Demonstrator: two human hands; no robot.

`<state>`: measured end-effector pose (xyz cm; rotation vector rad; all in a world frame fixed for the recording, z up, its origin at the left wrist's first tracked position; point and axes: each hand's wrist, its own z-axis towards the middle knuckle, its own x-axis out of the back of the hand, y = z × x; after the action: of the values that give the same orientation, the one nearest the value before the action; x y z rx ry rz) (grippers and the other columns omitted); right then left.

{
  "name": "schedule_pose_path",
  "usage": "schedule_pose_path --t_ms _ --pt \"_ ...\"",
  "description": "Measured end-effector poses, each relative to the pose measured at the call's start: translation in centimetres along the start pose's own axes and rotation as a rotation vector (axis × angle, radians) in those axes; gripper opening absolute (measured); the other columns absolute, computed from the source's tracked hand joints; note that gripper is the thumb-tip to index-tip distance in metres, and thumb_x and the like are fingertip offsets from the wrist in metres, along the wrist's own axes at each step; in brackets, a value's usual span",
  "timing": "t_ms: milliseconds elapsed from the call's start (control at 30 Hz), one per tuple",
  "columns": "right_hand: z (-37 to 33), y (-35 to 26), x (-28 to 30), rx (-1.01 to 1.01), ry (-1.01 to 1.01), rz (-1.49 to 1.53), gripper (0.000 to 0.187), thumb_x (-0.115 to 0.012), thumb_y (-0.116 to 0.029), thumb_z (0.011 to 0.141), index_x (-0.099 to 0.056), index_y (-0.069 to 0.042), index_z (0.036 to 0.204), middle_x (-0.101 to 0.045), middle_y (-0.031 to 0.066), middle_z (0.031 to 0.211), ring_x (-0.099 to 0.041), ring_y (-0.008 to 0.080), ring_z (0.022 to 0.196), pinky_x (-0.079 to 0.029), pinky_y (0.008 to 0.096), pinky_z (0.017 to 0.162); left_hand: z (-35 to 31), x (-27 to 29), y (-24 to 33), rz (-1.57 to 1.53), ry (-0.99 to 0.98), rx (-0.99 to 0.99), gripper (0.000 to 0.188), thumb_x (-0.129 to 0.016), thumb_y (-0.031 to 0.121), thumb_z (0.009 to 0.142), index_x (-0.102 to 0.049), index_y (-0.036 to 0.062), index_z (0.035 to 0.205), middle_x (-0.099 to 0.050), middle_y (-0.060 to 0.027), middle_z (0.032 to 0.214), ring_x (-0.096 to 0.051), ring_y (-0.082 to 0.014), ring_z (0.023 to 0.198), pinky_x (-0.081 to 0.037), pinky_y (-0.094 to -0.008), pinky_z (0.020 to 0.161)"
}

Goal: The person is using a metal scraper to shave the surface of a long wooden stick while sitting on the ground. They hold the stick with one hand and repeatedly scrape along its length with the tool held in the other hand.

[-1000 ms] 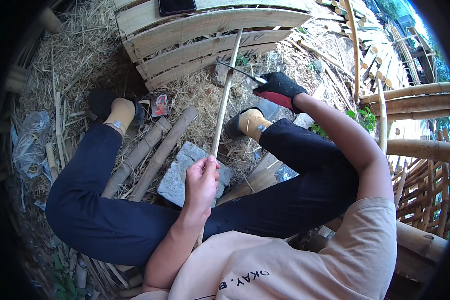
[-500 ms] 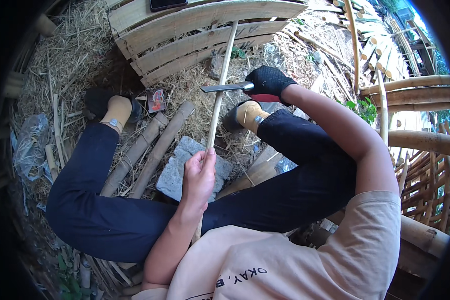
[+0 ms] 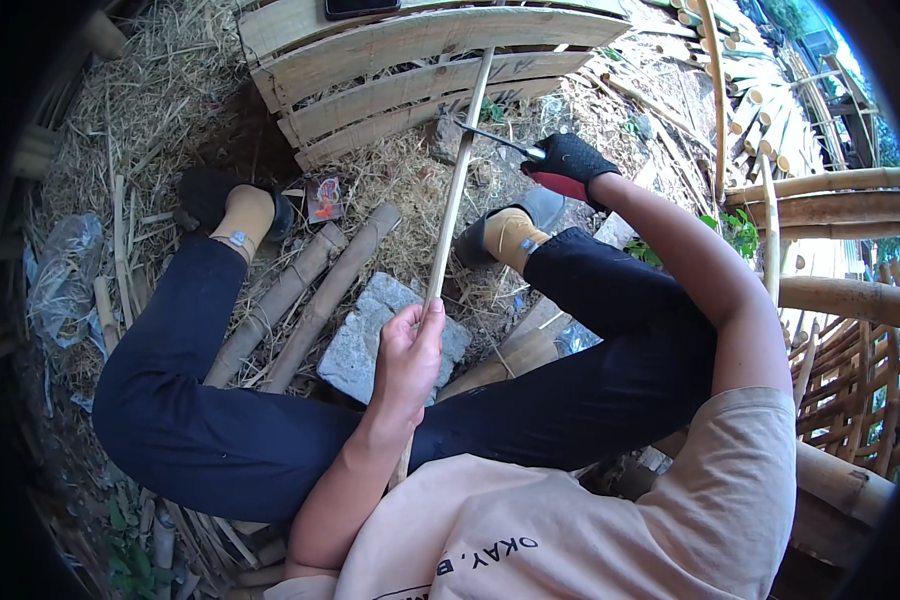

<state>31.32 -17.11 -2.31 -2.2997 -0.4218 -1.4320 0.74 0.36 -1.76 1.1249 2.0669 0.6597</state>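
A long, pale bamboo strip [image 3: 455, 190] runs from beside my body, between my legs, up to the wooden crate. My bare left hand [image 3: 408, 350] is closed round its lower part, thumb lying along it. My right hand [image 3: 570, 165], in a black and red glove, grips a knife by its mostly hidden handle. The knife blade [image 3: 495, 138] crosses the strip near its far end and shows as a thin dark line. Whether the edge bites into the strip I cannot tell.
The slatted wooden crate [image 3: 410, 80] stands ahead with a dark phone [image 3: 360, 8] on top. A grey stone block [image 3: 370, 340] and bamboo poles [image 3: 315, 295] lie between my legs. Cut bamboo [image 3: 765, 125] is stacked at far right, beside a bamboo railing [image 3: 820, 200]. Straw covers the ground.
My right hand has moved the knife farther up the strip, away from my left hand. The blade has turned from showing its flat side to nearly edge-on. The left hand keeps its hold.
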Motion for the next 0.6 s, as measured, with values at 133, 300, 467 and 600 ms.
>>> schedule_pose_path --t_ms 133,300,467,600 --pt "0.7 0.6 -0.3 0.011 -0.012 -0.032 0.039 -0.067 -0.042 0.083 -0.074 -0.006 0.097 -0.07 0.0231 0.091 -0.069 0.0382 0.087 -0.053 0.0425 0.081 -0.1 -0.1 0.3 -0.016 0.01 0.012 0.029 -0.053 0.033 0.103 -0.048 0.013 0.083 -0.035 0.0109 0.059 -0.025 0.0014 0.044 -0.018 -0.0188 0.04" --pt "1.2 1.4 -0.5 0.068 0.034 -0.043 0.038 -0.067 -0.04 0.084 -0.073 -0.004 0.093 -0.07 0.0233 0.085 -0.069 0.0373 0.079 -0.052 0.0423 0.076 -0.1 -0.4 0.7 -0.024 0.008 0.018 0.029 -0.053 0.033 0.102 -0.048 0.0131 0.083 -0.034 0.011 0.059 -0.025 0.0014 0.044 -0.018 -0.0187 0.04" --pt "0.9 0.7 0.1 -0.094 -0.01 0.138 0.045 -0.066 -0.047 0.086 -0.071 -0.002 0.081 -0.067 0.016 0.069 -0.065 0.0252 0.062 -0.051 0.0374 0.066 -0.1 -0.1 0.8 -0.052 0.005 0.031 0.029 -0.054 0.031 0.102 -0.05 0.0119 0.082 -0.036 0.0103 0.058 -0.028 0.0009 0.045 -0.019 -0.0201 0.04" --pt "1.0 1.8 0.9 -0.172 0.059 0.272 0.053 -0.064 -0.053 0.088 -0.068 -0.003 0.071 -0.06 0.0072 0.059 -0.055 0.0152 0.052 -0.047 0.033 0.057 -0.6 0.1 0.9 -0.155 -0.073 0.072 0.029 -0.055 0.031 0.102 -0.051 0.0109 0.081 -0.038 0.0099 0.058 -0.029 0.0007 0.044 -0.02 -0.0202 0.039"
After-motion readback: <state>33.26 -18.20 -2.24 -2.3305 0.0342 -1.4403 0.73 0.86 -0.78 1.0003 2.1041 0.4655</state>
